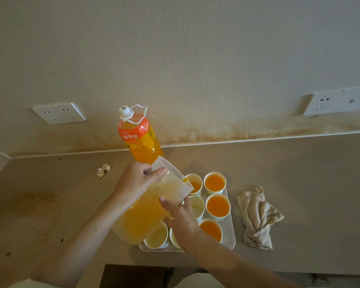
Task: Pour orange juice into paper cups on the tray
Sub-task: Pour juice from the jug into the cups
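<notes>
A clear plastic pitcher (146, 215) of orange juice is tilted to the right over a white tray (229, 235) of paper cups. My left hand (136, 181) grips its handle at the top. My right hand (181, 220) rests against the pitcher's lower side, thumb and fingers fairly straight. Juice runs from the spout into the far-left cup (196, 185), which is partly filled. Three cups on the right hold juice: far (214, 182), middle (218, 206), near (211, 229). An empty cup (197, 207) stands in the middle and another (157, 235) at the near left. My right hand partly hides one more.
A large orange juice bottle (139, 138) with a white cap stands behind the pitcher near the wall. A crumpled beige cloth (256, 219) lies right of the tray. A scrap of crumpled paper (103, 170) lies at the left. Wall sockets (58, 113) sit above the counter.
</notes>
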